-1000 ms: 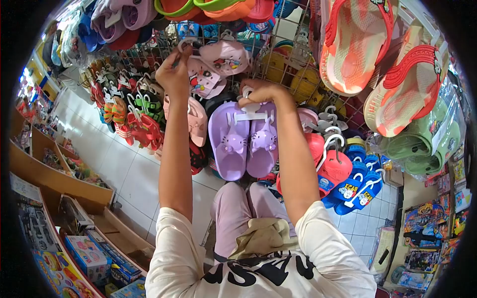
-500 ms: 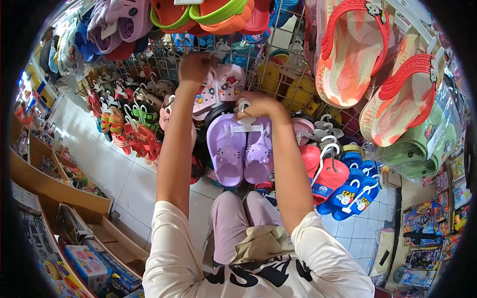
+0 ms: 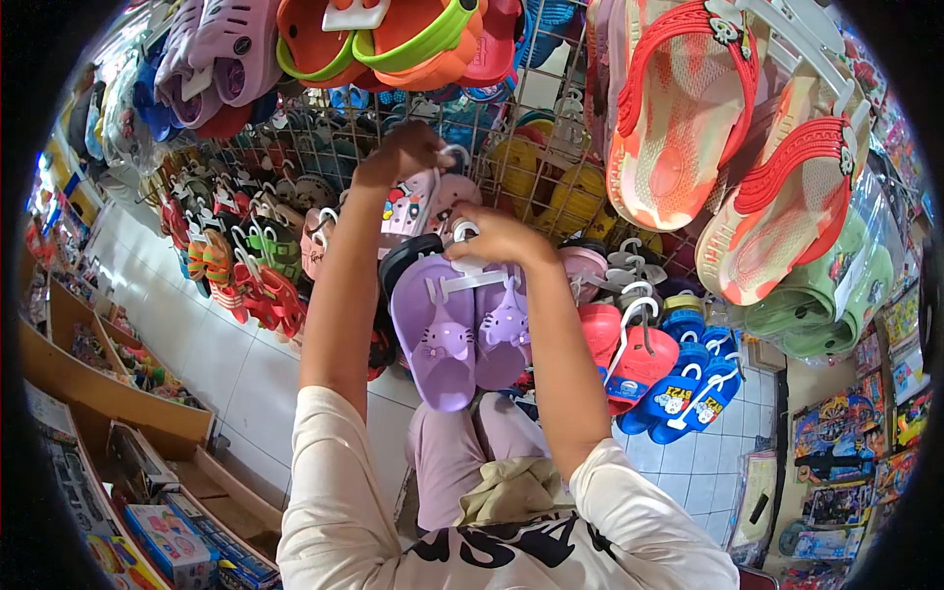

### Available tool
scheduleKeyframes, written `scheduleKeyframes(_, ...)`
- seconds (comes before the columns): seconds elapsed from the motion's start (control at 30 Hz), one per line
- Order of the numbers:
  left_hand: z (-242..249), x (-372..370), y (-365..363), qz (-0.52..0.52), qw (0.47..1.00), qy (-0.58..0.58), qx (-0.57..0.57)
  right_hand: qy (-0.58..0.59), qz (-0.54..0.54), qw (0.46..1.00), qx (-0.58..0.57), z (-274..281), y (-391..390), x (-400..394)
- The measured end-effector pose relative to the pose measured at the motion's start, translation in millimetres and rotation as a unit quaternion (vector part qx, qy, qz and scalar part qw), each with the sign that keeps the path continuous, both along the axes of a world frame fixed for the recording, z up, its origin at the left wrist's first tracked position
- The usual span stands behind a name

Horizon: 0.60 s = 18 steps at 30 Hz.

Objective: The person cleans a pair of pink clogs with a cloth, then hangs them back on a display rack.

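My left hand is closed at the white hook of a hanger, up against the wire rack. Below it hang pale pink clogs with small coloured charms, partly covered by my right hand. My right hand grips the white hanger of a pair of purple slippers, its fingers at the top of the hanger. Each purple slipper carries a cat-face figure on its strap. A dark sandal shows just behind the purple pair.
Red-strapped sandals hang close at the upper right. Blue slippers and coral clogs hang lower right. Orange-and-green clogs are overhead. Red sandals hang at left, above the tiled floor. A wooden shelf holds boxed goods.
The purple slippers have swung lower and slightly left, tilting towards me, with my right hand on their hanger. My left hand has moved slightly down and right, and its hanger hook now shows more.
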<state>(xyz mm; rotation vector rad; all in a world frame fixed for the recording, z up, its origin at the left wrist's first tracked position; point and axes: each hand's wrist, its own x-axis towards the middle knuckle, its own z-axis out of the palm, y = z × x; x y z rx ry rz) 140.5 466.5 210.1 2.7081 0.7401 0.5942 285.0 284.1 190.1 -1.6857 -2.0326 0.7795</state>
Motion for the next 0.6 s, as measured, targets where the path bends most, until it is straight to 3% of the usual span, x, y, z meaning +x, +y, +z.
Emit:
scheduleKeyframes(0.07,-5.9,14.2,-17.8,-0.007,1.000,0.015,-0.021,0.001,0.000,1.000,-0.006,2.4,-1.6,-1.6)
scheduleKeyframes(0.17,-23.1,26.5,-14.4,-0.072,0.992,-0.041,-0.093,0.069,0.001,0.991,0.119,-8.5,-8.8,-1.6)
scheduleKeyframes(0.2,-22.6,27.8,-15.6,-0.091,0.990,-0.048,-0.098,0.032,-0.011,0.992,0.125,-7.1,-10.6,-3.9)
scheduleKeyframes(0.33,-15.2,28.2,-24.4,-0.117,0.973,-0.075,-0.185,0.015,-0.064,0.997,0.032,-0.9,-14.1,-11.4)
scheduleKeyframes(0.43,0.6,27.2,-40.7,-0.055,0.982,-0.010,-0.179,0.024,-0.066,0.997,-0.012,-0.3,-10.5,-14.0)
scheduleKeyframes(0.53,-24.1,33.3,-27.4,-0.041,0.986,-0.064,-0.152,-0.195,-0.098,0.968,0.124,3.6,-24.5,-18.0)
scheduleKeyframes(0.6,-55.3,40.0,-27.9,-0.051,0.985,-0.166,-0.006,-0.107,-0.078,0.988,0.080,-7.1,-23.4,-8.1)
